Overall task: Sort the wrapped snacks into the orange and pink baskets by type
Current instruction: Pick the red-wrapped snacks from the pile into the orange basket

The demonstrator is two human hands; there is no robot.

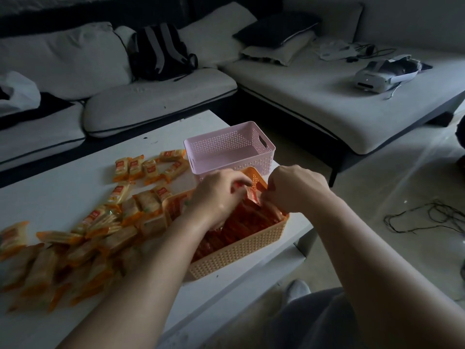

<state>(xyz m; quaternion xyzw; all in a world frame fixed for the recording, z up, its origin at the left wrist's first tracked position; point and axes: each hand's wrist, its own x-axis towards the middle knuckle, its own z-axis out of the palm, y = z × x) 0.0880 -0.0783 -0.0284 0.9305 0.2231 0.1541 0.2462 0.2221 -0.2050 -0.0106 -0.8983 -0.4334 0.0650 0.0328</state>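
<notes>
- First, the fingers: those of the left hand (216, 195) are curled round the upper end of a red packet (253, 196), with a bit of red wrapper showing between them.
- Fingers of the right hand (297, 190) are curled too, their tips pinching the packet's other end, so it is held between both hands.
- That packet is tilted and sits just above the orange basket (239, 250), over its far half.
- Both hands meet over this basket, the left wrist crossing its left rim.
- Inside it, more red packets (251, 222) lie packed side by side, filling much of the floor.
- Just behind it stands the pink basket (226, 147), so close that I cannot tell whether the two touch.
- Left of the orange basket, yellow snacks (105, 227) lie loose in a heap that reaches the near left edge of the view, with a smaller cluster farther back beside the pink basket.
- All of this rests on a white table (75, 177).
- Beyond it runs a pale sofa (302, 96), with a dark backpack (161, 51) against its cushions and a white headset (372, 79) on the right seat.
- On the floor at right lies a thin dark cable (427, 217).
</notes>
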